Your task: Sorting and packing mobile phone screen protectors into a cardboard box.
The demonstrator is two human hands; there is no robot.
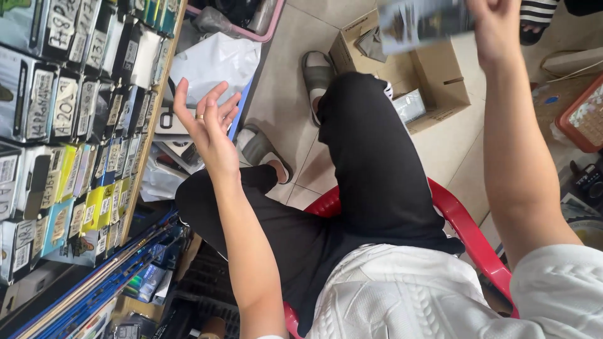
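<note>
Your left hand (210, 122) hangs spread and empty at left centre, beside the rack of glossy labelled packets (69, 119). Your right hand (496, 25), at the top edge and partly cut off, grips a blurred flat packet (421, 22) above the open cardboard box (433, 75) on smooth floor tiles.
</note>
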